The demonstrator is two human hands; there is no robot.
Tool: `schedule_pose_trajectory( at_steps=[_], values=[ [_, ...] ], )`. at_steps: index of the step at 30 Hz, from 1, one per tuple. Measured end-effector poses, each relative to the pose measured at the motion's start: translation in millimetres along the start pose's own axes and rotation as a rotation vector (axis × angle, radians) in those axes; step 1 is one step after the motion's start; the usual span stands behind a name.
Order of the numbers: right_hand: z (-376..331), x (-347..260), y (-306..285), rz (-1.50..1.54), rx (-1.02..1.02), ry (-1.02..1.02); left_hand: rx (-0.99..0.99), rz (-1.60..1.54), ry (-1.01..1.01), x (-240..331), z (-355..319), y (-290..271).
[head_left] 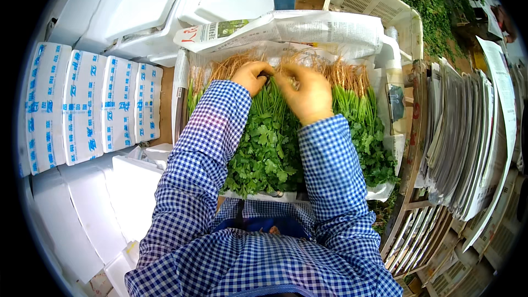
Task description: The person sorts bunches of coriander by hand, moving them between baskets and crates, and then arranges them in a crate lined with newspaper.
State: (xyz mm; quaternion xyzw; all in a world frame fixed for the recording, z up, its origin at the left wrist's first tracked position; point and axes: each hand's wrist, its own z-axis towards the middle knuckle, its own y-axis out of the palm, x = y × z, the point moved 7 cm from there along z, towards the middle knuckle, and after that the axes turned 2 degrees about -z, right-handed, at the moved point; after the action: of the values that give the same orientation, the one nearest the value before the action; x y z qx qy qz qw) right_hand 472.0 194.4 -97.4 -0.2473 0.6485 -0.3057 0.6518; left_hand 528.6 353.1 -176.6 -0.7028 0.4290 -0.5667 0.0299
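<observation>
A newspaper-lined white foam box [180,99] stands in front of me, packed with coriander [267,151]. The leaves point toward me, and the brown roots [352,74] lie at the far side. My left hand [253,77] is curled over the stems just below the roots, its fingers closed on coriander. Close to its right, my right hand [307,92] pinches the same bunch at the root end, thumb and fingertips turned inward. My fingers partly hide the stems between them. Blue checked sleeves cover both forearms, which pass over the leaves.
Folded newspaper [308,30] drapes over the box's far rim. White foam boxes [85,104] with blue-printed tape are stacked on the left, beside plain foam lids [137,0]. At right, a newspaper stack [462,132] rests on a wooden rack [410,181]. Plastic crates [363,0] stand behind; loose greens [434,16] lie beyond.
</observation>
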Motion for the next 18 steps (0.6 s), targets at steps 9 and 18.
schedule_pose_trajectory(
  at_steps=[9, 18],
  values=[
    [3.9, 38.4, 47.5, 0.000, -0.317, 0.237, 0.327, 0.077, 0.115, 23.3, -41.5, -34.1],
    [-13.6, -0.8, -3.8, 0.191, 0.133, -0.290, 0.365, 0.251, 0.279, 32.3, -97.7, -14.4]
  ],
)
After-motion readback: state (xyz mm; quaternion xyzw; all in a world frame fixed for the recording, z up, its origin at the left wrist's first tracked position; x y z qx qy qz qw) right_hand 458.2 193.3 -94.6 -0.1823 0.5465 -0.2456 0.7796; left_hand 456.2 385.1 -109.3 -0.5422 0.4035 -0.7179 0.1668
